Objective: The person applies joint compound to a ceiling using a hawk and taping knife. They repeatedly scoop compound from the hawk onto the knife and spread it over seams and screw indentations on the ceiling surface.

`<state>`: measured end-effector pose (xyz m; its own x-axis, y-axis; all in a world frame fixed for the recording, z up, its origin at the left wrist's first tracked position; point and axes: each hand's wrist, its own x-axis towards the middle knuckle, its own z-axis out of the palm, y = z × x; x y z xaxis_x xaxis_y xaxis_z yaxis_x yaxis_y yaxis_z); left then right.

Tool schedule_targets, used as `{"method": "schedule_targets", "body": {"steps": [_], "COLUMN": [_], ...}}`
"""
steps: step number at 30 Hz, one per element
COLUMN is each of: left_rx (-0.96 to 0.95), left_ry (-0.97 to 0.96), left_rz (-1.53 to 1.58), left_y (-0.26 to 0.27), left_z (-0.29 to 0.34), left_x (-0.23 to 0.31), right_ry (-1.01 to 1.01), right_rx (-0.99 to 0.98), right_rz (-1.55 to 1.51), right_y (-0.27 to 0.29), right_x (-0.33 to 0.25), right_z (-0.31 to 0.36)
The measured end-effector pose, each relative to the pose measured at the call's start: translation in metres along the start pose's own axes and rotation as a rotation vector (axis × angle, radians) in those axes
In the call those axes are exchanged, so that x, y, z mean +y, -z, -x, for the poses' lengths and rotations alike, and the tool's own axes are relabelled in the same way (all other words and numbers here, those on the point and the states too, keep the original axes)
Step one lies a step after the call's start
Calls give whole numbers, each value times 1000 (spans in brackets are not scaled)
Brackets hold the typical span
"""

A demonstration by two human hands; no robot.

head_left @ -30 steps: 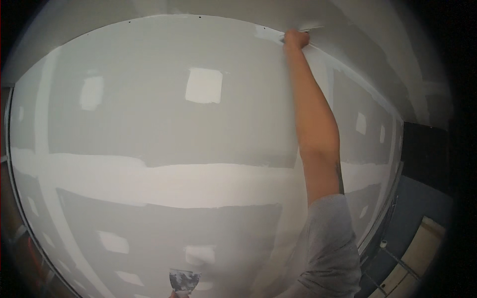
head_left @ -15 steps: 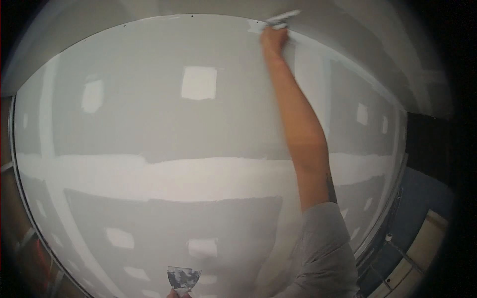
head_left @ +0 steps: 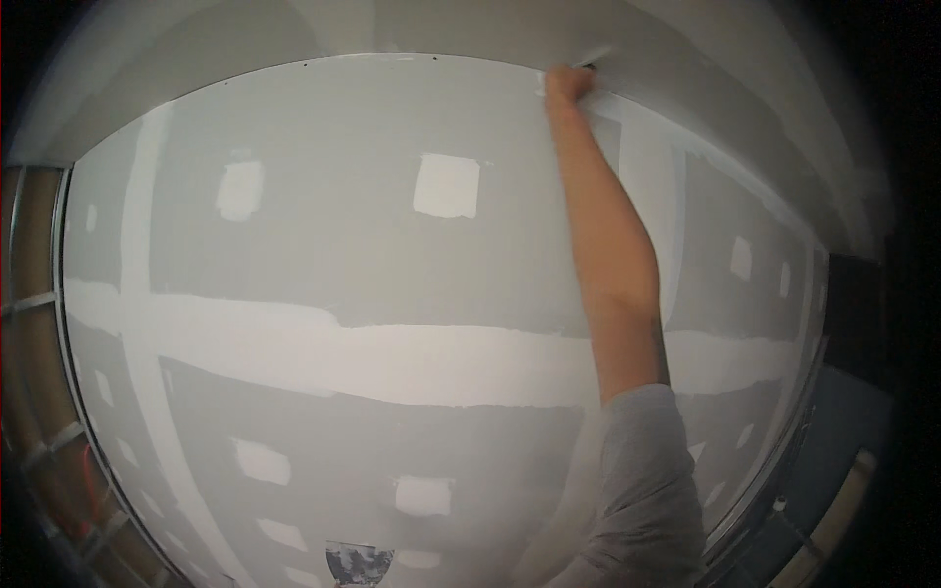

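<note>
Gripping knife [head_left: 594, 62], right hand [head_left: 567, 84], drywall [head_left: 343, 245]

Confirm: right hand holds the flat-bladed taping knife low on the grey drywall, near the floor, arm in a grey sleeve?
Not low. The head view shows the right hand raised overhead, pressing the flat-bladed taping knife into the corner where the grey drywall meets the ceiling. The grey sleeve is correct.

Soft, even light, slightly hazy focus.
Straight edges are bent by fisheye; black vignetting is seen from 1 to 5 o'clock.
</note>
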<state>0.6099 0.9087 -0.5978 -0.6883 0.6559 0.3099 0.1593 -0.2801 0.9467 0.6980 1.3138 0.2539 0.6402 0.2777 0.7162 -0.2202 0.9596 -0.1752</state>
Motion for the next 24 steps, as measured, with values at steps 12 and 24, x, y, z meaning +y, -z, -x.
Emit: {"method": "schedule_targets", "body": {"steps": [12, 24], "left_rx": [5, -248], "left_ry": [237, 444], "left_rz": [371, 353], "left_y": [-47, 144], "left_z": [-68, -169], "left_x": [35, 172], "right_ry": [109, 41], "right_rx": [-1393, -1868], "right_rz": [-25, -196], "right_y": [257, 285], "right_x": [-54, -63], "right_z": [287, 559]}}
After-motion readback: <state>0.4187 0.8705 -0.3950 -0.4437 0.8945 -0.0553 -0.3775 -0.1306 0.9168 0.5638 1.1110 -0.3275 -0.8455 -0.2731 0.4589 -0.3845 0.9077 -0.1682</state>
